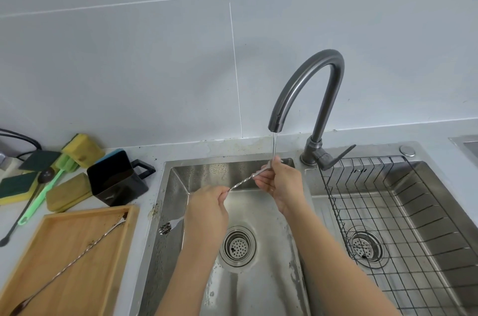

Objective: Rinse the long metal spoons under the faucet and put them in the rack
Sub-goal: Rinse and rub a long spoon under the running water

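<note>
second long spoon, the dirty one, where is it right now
In the head view it lies diagonally in the wooden tray on the counter, left of the sink: second long spoon, untouched by either hand.

The faucet (313, 83) is dark gunmetal grey against pale grey wall tiles (129, 44) with white grout lines. Below it the sink (196, 173) is brushed silver steel. At three o'clock the wire rack (388, 225) makes a dark grid pattern. At nine o'clock sit a honey-coloured wooden tray (77, 251), a black cup (116, 178), yellow-and-green sponges (82, 146) and a light green brush (44, 194).
</note>
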